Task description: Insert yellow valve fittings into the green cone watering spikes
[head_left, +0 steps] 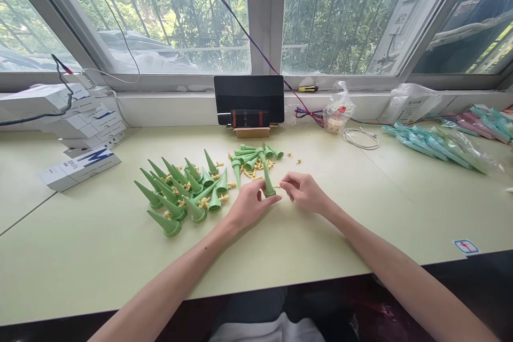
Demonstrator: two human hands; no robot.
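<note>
The left hand (249, 204) is pinching one green cone (268, 180); the right hand (305, 192) is pinching a small yellow piece (277, 186).

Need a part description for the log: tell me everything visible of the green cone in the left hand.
The cone is light green, plastic-looking, a slender taper with a wider, collar-like base. The left hand holds it near the base, above the table, narrow end pointing away from the person. Right of the base, the right hand pinches a yellow piece; whether that touches the cone is unclear.
</note>
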